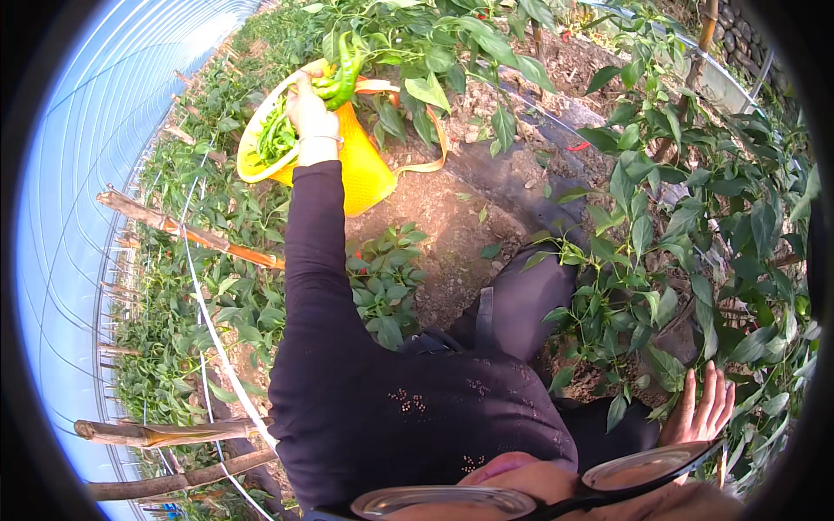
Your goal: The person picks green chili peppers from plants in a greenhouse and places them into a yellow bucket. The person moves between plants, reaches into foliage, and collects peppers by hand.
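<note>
My left hand (309, 111) reaches out over the mouth of a yellow woven basket (365, 166) and grips several long green chili peppers (345, 75). More green chili peppers (277, 138) lie inside the basket, partly hidden by my hand and wrist. The basket leans on its side toward the left, and its pale orange strap (420, 168) loops onto the soil. At the lower right, my right hand (698, 410) is spread with nothing visible in it, beside the leaves of a pepper plant (707, 299).
Pepper plants (244, 306) grow in rows on both sides. Wooden stakes (189, 228) with white cords (212, 309) stand at the left, under a greenhouse film roof (71, 215). Black mulch film (502, 169) lies over the soil. A red pepper (578, 147) lies near the plants.
</note>
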`<action>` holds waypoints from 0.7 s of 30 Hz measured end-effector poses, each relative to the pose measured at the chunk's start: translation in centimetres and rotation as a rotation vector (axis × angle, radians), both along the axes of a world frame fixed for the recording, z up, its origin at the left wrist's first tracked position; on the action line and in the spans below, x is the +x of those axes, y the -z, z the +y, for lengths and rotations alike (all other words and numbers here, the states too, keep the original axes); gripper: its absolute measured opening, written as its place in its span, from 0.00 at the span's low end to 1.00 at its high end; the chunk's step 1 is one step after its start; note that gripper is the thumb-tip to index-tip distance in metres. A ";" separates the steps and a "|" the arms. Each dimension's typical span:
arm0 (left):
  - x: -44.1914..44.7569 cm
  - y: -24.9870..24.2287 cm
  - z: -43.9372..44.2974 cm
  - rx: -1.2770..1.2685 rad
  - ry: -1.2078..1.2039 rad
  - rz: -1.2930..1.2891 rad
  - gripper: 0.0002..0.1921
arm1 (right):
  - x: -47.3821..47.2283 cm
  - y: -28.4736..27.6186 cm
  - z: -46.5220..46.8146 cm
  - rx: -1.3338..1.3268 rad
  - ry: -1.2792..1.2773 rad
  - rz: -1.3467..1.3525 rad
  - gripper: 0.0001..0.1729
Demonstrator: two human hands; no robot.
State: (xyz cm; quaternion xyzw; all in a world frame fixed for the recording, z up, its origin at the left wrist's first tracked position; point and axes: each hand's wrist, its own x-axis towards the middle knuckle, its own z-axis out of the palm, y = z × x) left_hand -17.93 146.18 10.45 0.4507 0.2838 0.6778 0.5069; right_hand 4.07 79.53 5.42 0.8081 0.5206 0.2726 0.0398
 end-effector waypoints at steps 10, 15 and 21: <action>-12.4 5.4 18.7 0.380 -0.786 1.563 0.12 | -1.5 -0.2 -3.7 0.225 0.263 0.017 0.19; 6.0 3.3 3.2 0.685 -0.227 0.452 0.20 | -4.0 4.6 -16.5 1.415 0.577 0.154 0.10; 16.5 3.3 -30.8 1.216 0.943 0.250 0.06 | -6.6 13.4 -25.5 1.042 1.196 0.797 0.15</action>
